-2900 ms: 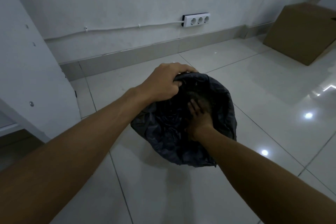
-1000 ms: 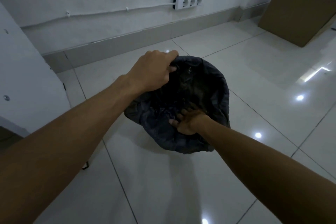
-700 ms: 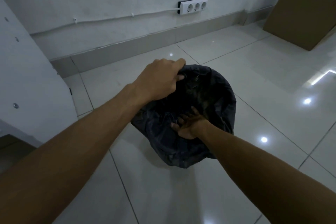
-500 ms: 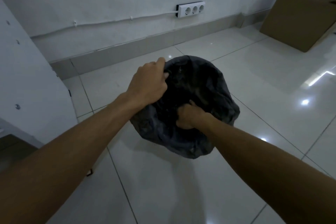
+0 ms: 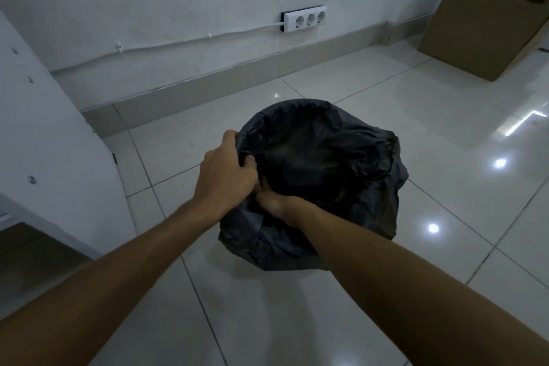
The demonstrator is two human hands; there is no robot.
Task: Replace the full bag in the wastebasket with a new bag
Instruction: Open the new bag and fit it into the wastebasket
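Observation:
A black plastic bag (image 5: 332, 157) lines a wastebasket that stands on the tiled floor at the middle of the view; the bag's film hangs over the rim and hides the basket's wall. My left hand (image 5: 227, 174) grips the bag's edge at the near left of the rim, fingers curled over it. My right hand (image 5: 274, 202) is right beside it at the near rim, its fingers tucked into the bag's folds and mostly hidden.
A white cabinet side (image 5: 44, 134) stands close on the left. A cardboard box (image 5: 484, 27) sits at the back right. A white socket strip (image 5: 304, 18) with a cable is on the wall behind. The glossy floor tiles (image 5: 445, 157) spread to the right.
My left hand has slid along the rim from the far left edge toward me. My right hand came out of the bag's inside and now sits at the near rim against the left hand.

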